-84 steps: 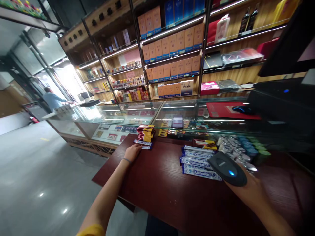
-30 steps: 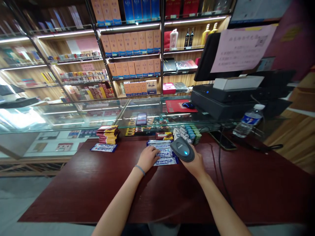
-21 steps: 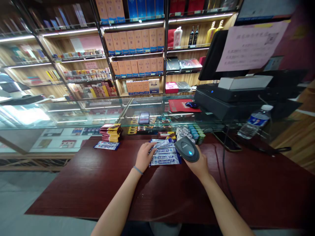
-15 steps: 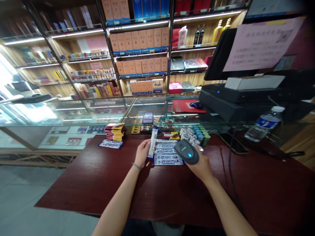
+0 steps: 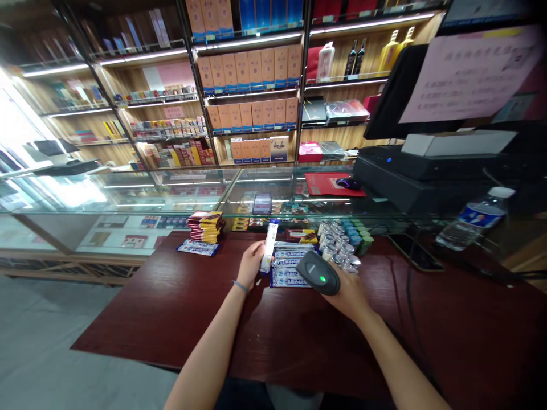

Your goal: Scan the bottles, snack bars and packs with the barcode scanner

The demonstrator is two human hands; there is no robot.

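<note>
My left hand (image 5: 252,263) is closed on a slim blue-and-white snack packet (image 5: 270,242), which it holds upright above the table. In my right hand (image 5: 348,293) is a black barcode scanner (image 5: 318,272) with a green light glowing on top; its head points left toward the packet. Under and between the hands lie rows of matching blue-and-white packets (image 5: 286,279), partly hidden by the scanner. Off to the left, one or more such packets (image 5: 199,247) lie flat before a stack of red-and-yellow packets (image 5: 205,226).
Silver-topped small cans (image 5: 339,242) stand grouped behind my right hand. Farther right are a phone (image 5: 415,252), a tilted water bottle (image 5: 474,219) and a dark cable. A glass counter (image 5: 188,191) borders the dark red table (image 5: 179,307) at the back, with a monitor (image 5: 395,94) at right.
The scanner's light has turned from blue to green, and its head has tilted slightly lower and left. The held packet now shows a different, whiter face. The whole view has shifted a little.
</note>
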